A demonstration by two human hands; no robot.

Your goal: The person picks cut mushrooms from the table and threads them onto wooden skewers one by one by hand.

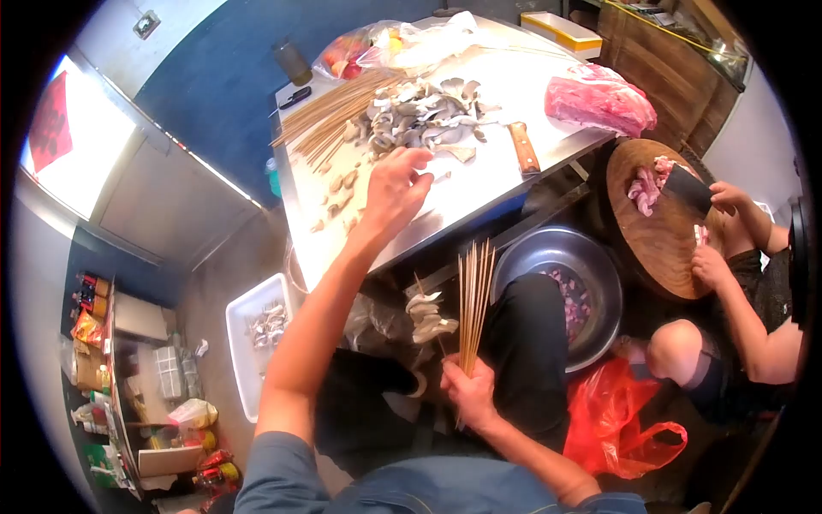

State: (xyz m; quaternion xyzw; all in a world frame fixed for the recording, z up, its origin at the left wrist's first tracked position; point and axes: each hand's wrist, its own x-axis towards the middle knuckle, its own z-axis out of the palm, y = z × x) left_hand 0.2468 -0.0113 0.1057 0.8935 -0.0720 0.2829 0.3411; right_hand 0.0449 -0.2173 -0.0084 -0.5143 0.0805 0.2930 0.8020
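Note:
Grey oyster mushrooms (428,116) lie in a heap on the metal table (505,77), beside a spread of wooden skewers (321,120). My left hand (398,188) is over the table at the heap's near edge, fingers curled, thumb and fingertips close together; whatever is between them is too small to make out. Lower down, my right hand (471,390) grips an upright bundle of bare skewers (473,300). One skewer in that hand leans left and carries several mushroom pieces (428,317). Small mushroom bits (341,184) are scattered left of my left hand.
A knife with a wooden handle (523,147) and raw meat (599,98) are on the table. A white tray (244,355) holds mushroom skewers. A metal basin (599,257) and a red bag (612,420) stand right. A co-worker cuts meat on a round board (642,248).

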